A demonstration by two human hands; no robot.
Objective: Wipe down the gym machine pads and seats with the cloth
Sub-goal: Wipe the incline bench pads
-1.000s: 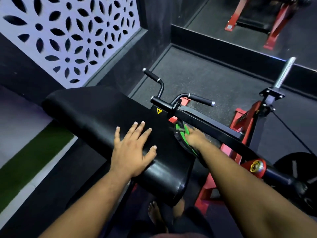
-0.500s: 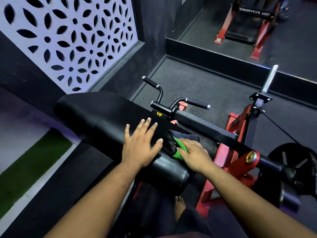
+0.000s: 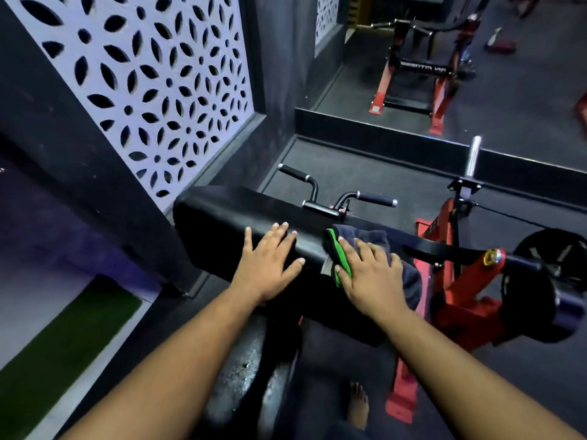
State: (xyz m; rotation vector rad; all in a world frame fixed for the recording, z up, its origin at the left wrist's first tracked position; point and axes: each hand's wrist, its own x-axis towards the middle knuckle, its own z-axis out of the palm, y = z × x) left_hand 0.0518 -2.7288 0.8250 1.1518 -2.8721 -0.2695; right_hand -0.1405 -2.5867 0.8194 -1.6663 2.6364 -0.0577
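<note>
A long black pad [image 3: 219, 223] of a gym machine runs across the middle of the head view. My left hand [image 3: 270, 262] rests flat on its top, fingers straight and spread. A dark cloth with a green edge [image 3: 374, 239] lies over the pad's right end. My right hand [image 3: 371, 277] presses down on the cloth with its fingers spread flat. Part of the cloth hangs off the pad to the right, under my wrist.
Two black handles [image 3: 374, 198] stick up just behind the pad. The machine's red frame [image 3: 451, 281] and a black weight plate [image 3: 546, 281] stand to the right. A patterned white wall panel [image 3: 143, 84] is close on the left. My bare foot [image 3: 357, 404] stands below.
My right hand has brought the cloth from the pad's right side up onto its top and flattened over it. The view has lifted and shows more of the room. My left hand stays on the pad.
</note>
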